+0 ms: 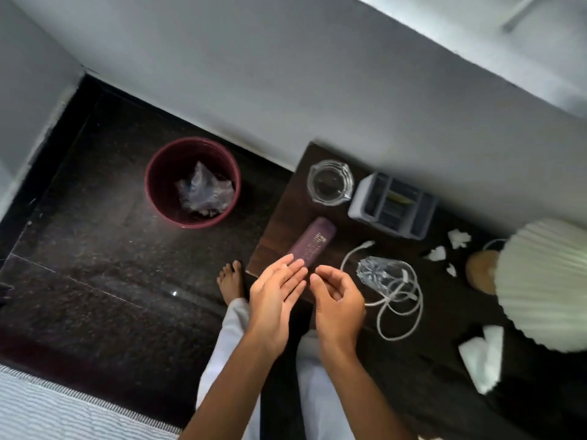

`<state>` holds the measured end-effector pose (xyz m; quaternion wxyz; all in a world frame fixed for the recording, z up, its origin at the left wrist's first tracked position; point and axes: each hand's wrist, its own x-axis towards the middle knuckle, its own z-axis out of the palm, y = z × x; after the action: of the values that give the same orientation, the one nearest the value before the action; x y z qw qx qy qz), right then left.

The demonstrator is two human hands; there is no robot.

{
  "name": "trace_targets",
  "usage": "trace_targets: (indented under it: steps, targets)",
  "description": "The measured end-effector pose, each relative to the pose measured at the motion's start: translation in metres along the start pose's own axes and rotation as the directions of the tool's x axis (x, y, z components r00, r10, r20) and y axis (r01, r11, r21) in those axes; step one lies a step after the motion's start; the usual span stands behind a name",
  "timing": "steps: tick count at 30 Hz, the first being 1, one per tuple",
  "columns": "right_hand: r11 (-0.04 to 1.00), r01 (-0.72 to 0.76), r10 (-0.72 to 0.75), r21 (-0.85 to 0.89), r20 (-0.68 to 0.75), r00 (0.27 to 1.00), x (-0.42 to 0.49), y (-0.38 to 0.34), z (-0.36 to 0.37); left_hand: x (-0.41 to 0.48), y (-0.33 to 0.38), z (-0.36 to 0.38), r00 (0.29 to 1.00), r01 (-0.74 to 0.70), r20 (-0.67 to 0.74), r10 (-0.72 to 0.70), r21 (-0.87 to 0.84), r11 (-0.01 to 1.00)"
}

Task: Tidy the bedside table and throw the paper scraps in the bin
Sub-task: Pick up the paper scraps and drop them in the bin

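The dark wooden bedside table [279,217] stands against the wall. On it lie a purple tube [313,241], a tipped cut-glass tumbler [376,276] and a coiled white cable [400,306]. Small white paper scraps [459,238] [436,254] lie near the lamp, and a bigger white paper [482,357] lies at the front right. A maroon bin [192,182] with a crumpled plastic bag inside stands on the floor to the left. My left hand [274,300] is flat and open, my right hand [336,300] loosely curled and empty, both at the table's front edge by the tube.
A glass ashtray [330,182] and a grey organiser tray [392,203] sit at the back of the table. A white pleated lamp shade [546,287] on a wooden base [481,271] fills the right side. Dark stone floor, my bare foot [230,281], and a striped rug [47,408].
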<state>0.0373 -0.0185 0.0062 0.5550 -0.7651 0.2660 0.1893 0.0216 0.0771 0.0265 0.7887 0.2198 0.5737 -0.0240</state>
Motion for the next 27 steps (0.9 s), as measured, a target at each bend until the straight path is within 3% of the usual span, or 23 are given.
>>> trace_targets:
  steps: [10, 15, 19, 27]
  targets:
    - [0.990, -0.133, 0.140, 0.047, -0.216, 0.966, 0.008, 0.039, -0.121, -0.027, -0.127, 0.043, 0.992, 0.115, 0.027, -0.126, 0.261, 0.959]
    - [0.988, -0.121, 0.146, 0.099, -0.301, 0.942, 0.033, 0.042, -0.163, -0.029, -0.177, 0.075, 0.992, -0.069, 0.127, 0.007, 0.492, 0.868]
    - [0.989, -0.090, 0.124, 0.116, -0.338, 0.933, 0.072, 0.040, -0.186, -0.018, -0.196, 0.113, 0.973, -0.161, 0.226, 0.041, 0.546, 0.822]
    - [0.992, -0.043, -0.003, -0.120, -0.358, 0.934, 0.145, 0.041, -0.203, 0.011, -0.206, 0.163, 0.969, -0.202, 0.237, 0.074, 0.579, 0.790]
